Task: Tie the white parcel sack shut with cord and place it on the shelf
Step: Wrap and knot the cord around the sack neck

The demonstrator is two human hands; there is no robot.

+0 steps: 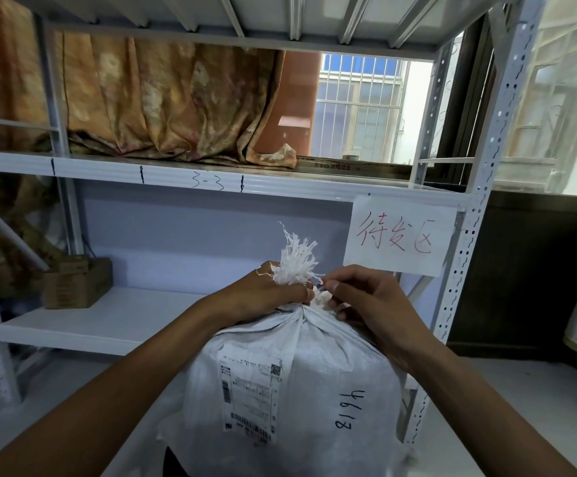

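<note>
A full white woven parcel sack (314,390) stands upright low in the middle, with a shipping label and handwritten numbers on its side. Its neck is bunched tight, and a frayed white tuft (295,261) sticks up above the bunch. My left hand (263,294) is closed around the gathered neck from the left. My right hand (366,304) pinches a piece of white cord (321,297) at the neck from the right. The white metal shelf (108,321) is just behind the sack.
A brown cardboard box (77,284) sits on the lower shelf board at the left. A paper sign with red writing (400,235) hangs from the upper board (280,182). Patterned curtains drape behind it. The perforated shelf post (466,270) rises at the right.
</note>
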